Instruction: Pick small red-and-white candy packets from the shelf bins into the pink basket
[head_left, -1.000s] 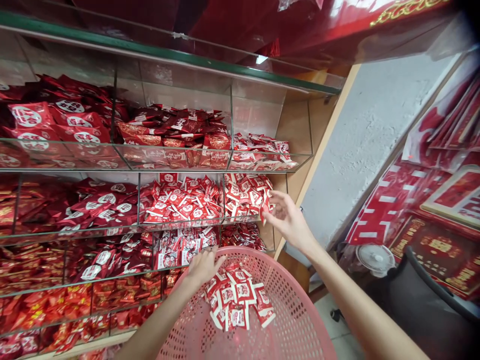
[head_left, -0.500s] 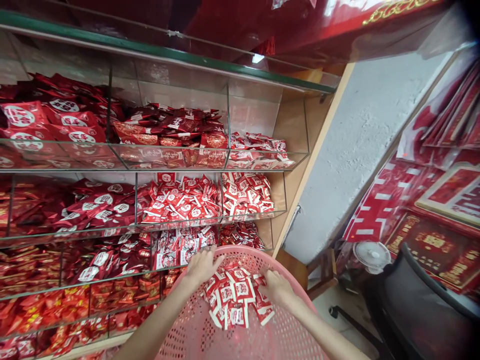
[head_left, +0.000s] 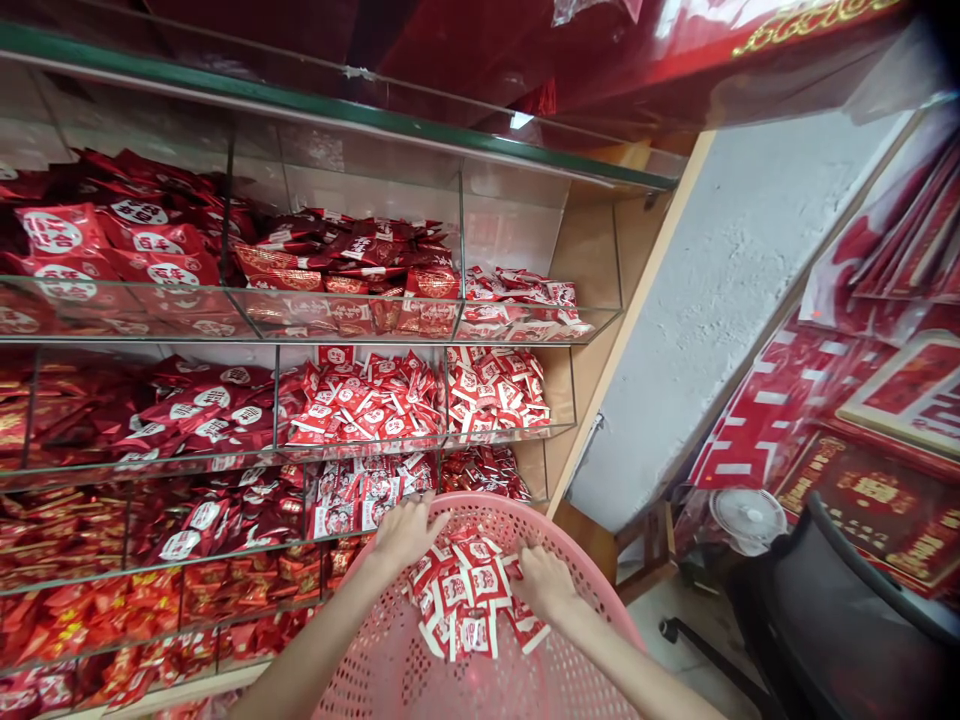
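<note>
Filling the left side, maroon packs [head_left: 214, 400] are being held in the glass-fronted compartments of the shelves [head_left: 337, 112]. Toward the middle, the basket [head_left: 367, 650] is being gripped at its far left rim by the left hand [head_left: 405, 532]: the fingers are being hooked over the edge, and the thumb is being held apart from them on the inner side. Inside the basket, the packets [head_left: 474, 590] are being borne in a loose, overlapping heap toward the shelf side. Above and beyond it, a similar batch [head_left: 495, 385] is being displayed in a compartment. At the heap's right edge, the right hand [head_left: 547, 580] is being held low with curled fingers; since its fingertips are being hidden, whether a packet is being gripped cannot be told. Well to the right, a chair [head_left: 847, 600] is being seen apart from the basket.

The step in hand is being judged as the setting or sorting of packets on the heap, with the basket being steadied by the left hand. For the next move, if a packet is being held, a gentle loosening of the fingers is being called for, without neighbouring packets being dragged.
</note>
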